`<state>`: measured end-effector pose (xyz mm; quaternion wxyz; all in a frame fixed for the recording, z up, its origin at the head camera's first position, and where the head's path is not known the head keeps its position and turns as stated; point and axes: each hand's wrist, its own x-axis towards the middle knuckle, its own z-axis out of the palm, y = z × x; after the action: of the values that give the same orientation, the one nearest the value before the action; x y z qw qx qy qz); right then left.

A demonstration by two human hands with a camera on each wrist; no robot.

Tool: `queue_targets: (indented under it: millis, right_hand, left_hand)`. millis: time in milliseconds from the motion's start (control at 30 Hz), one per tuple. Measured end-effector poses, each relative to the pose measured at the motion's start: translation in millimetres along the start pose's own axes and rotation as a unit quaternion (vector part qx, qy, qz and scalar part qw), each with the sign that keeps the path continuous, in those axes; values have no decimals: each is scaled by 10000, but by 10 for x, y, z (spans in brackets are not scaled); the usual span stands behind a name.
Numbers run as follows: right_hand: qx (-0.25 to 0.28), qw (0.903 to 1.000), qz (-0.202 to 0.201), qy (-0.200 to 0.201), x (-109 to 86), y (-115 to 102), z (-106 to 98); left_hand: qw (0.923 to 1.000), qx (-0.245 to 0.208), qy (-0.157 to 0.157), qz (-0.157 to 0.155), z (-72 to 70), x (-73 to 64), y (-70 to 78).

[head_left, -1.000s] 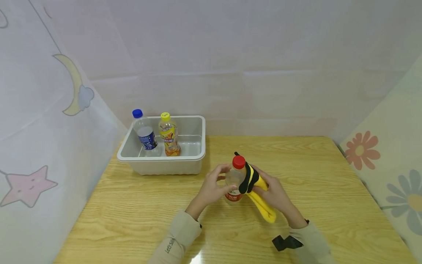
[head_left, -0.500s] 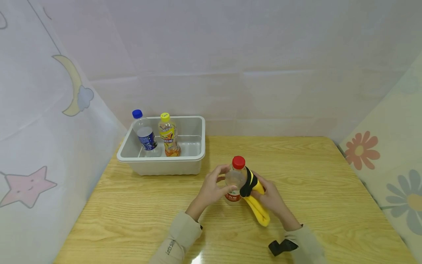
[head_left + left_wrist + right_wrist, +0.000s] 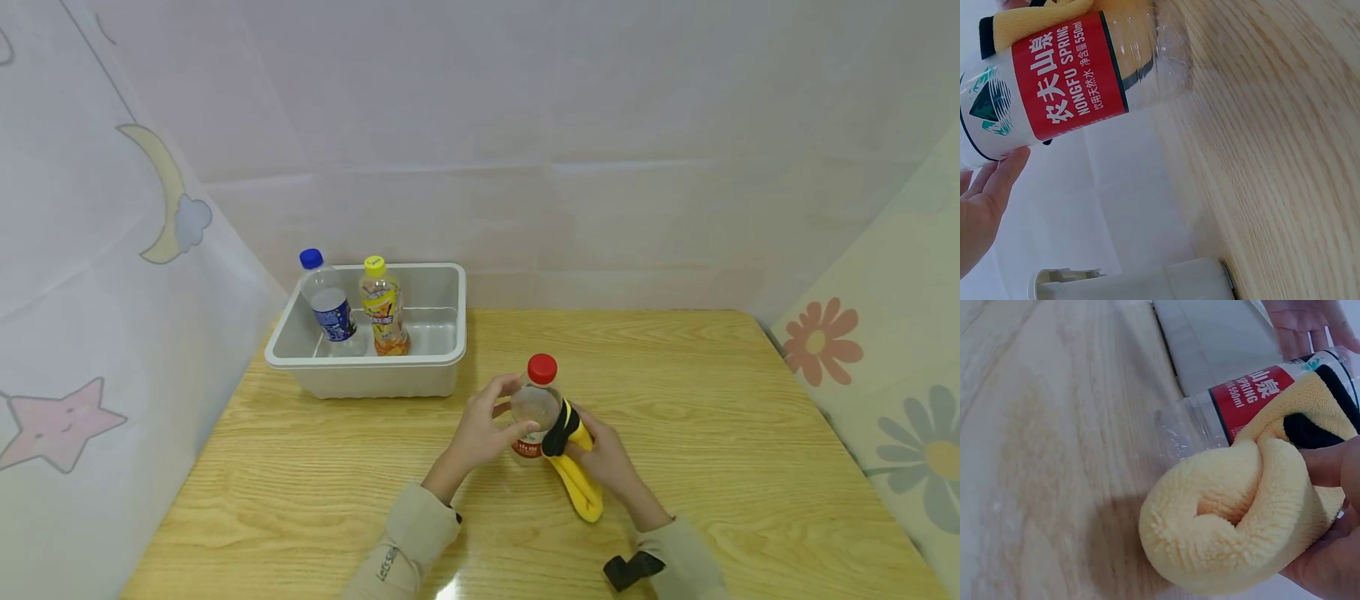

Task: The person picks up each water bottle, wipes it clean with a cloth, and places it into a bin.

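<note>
A clear plastic water bottle (image 3: pixel 534 407) with a red cap and a red-and-white label (image 3: pixel 1069 75) stands upright on the table. My left hand (image 3: pixel 482 423) grips it from the left, thumb at the front. On its right side, my right hand (image 3: pixel 602 454) holds a folded yellow towel (image 3: pixel 576 483) with black edging against the bottle. In the right wrist view the towel (image 3: pixel 1222 519) is a thick folded roll, pinched between thumb and fingers. The left wrist view shows part of it behind the bottle.
A light grey plastic bin (image 3: pixel 375 379) stands at the back left of the wooden table (image 3: pixel 712 400). In it are a blue-capped bottle (image 3: pixel 330 312) and a yellow-capped bottle (image 3: pixel 382 312). Printed cloth hangs along the back and sides.
My right hand has slid the towel down and slightly left along the bottle's side, toward me. My left hand and the bottle have hardly moved.
</note>
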<state>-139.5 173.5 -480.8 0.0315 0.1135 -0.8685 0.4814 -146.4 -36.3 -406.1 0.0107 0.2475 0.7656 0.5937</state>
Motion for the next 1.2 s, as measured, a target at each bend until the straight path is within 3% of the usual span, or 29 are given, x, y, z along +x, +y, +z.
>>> queue_targets:
  millis: [267,500,767,1033,1200]
  right_hand:
    - [-113,9999,39,80,-28,-20,27]
    - [-212,9997,-126,62,-59,-3,-5]
    - [-432,9978,-508,28,-122,-4,-14]
    - [-556,9952,-807,-68,-183,-13,-43]
    - [-623,9953,-734,-76,-198,-38,-63]
  left_hand:
    - [9999,118,44,9,37,-2,-1]
    - [9981,553,286,0,164,65,-352]
    - [9955,839,420,128,173,89,-346]
    - [9970,637,437,86,171,107,-370]
    - [9982,330,486,125,171,99,-400]
